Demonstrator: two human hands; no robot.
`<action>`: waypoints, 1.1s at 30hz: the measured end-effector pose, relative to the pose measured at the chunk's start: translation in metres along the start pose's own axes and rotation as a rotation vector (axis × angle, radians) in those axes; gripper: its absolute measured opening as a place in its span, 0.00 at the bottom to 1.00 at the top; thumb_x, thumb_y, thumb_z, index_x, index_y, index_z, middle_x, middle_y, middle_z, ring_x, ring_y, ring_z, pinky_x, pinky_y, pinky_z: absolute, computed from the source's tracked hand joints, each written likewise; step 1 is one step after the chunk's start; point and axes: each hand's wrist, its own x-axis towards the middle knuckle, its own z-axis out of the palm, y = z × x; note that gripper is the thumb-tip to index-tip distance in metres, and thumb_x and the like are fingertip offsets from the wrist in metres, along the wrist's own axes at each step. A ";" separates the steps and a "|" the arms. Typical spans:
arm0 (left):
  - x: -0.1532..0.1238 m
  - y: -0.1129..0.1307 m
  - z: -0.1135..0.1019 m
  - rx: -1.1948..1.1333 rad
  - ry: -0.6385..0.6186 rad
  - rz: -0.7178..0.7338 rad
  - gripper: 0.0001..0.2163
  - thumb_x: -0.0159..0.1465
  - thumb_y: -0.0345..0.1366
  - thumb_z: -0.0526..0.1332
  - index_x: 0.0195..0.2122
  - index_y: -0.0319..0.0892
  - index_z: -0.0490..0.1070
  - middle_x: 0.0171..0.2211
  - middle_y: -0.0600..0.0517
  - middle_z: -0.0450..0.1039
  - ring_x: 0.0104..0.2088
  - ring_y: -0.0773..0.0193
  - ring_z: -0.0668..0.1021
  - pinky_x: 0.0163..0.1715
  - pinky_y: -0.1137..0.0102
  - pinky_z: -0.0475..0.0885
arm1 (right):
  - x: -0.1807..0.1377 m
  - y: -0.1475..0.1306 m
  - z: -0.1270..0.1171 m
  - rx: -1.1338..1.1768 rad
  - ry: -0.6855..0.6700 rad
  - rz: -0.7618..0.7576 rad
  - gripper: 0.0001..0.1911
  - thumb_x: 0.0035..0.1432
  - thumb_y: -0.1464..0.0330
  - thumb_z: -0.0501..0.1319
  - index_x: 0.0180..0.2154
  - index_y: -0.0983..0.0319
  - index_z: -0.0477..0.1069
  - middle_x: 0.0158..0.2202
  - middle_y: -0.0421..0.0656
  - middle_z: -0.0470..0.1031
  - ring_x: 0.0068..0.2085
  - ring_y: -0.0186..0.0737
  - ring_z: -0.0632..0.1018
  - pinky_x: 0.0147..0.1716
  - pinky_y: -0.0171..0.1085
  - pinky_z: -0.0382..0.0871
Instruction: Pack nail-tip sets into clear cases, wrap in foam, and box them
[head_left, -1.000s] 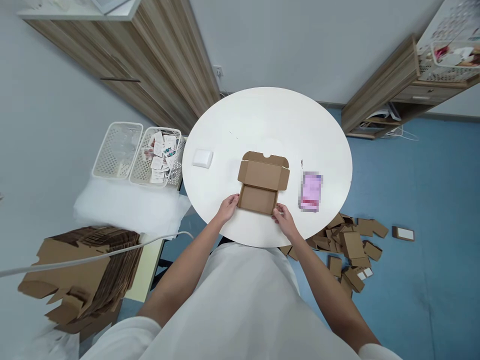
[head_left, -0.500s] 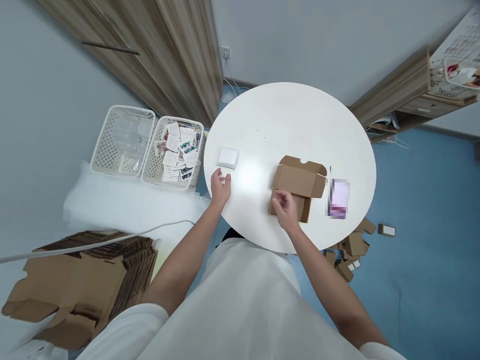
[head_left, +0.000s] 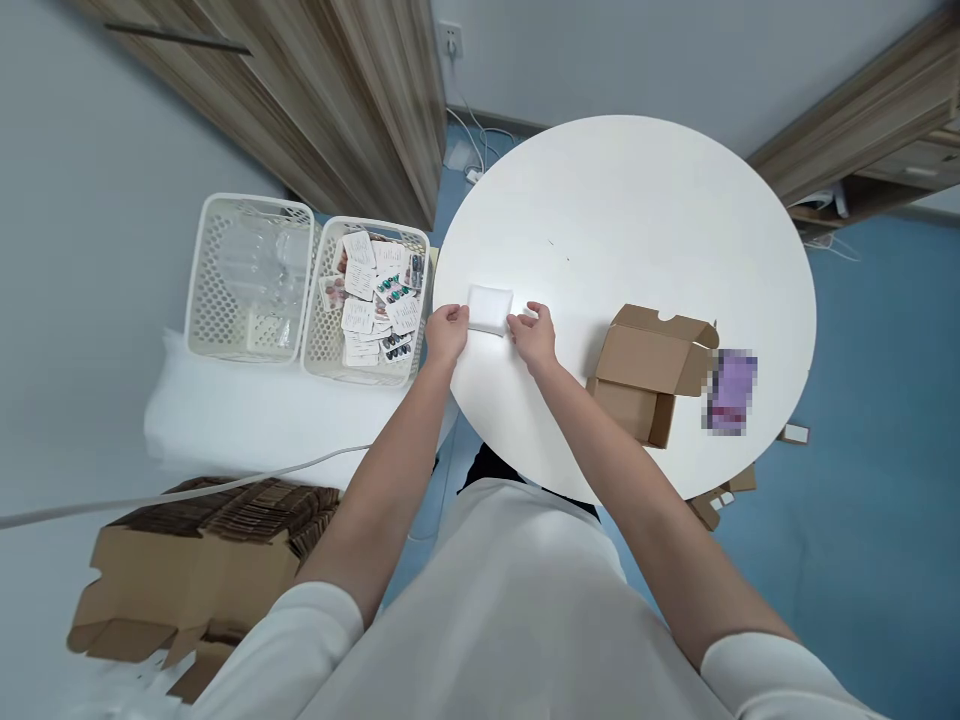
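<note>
Two hands, one item. Left hand (head_left: pixel 448 330) and right hand (head_left: pixel 534 335), centre-left of the frame: fingertips closed on opposite ends of a white pad (head_left: pixel 490 308). The pad rests on the round table (head_left: pixel 637 200), close to its left rim.

Risk, as judged: the pad looks soft and light. An uneven pinch may buckle it or let one end slip. A nudge leftward may carry it over the rim toward the basket (head_left: pixel 358 374) of cards.

Open cardboard box (head_left: pixel 645 360), centre-right, near the right forearm: a careless sweep of that arm may knock it.
</note>
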 end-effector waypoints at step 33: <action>-0.198 0.055 0.076 -0.349 -0.374 -0.013 0.09 0.49 0.37 0.64 0.30 0.38 0.71 0.25 0.52 0.71 0.26 0.69 0.73 0.29 0.70 0.73 | -0.103 0.067 -0.185 0.289 -0.029 -0.251 0.19 0.41 0.67 0.62 0.38 0.61 0.63 0.38 0.44 0.70 0.34 0.36 0.74 0.35 0.38 0.68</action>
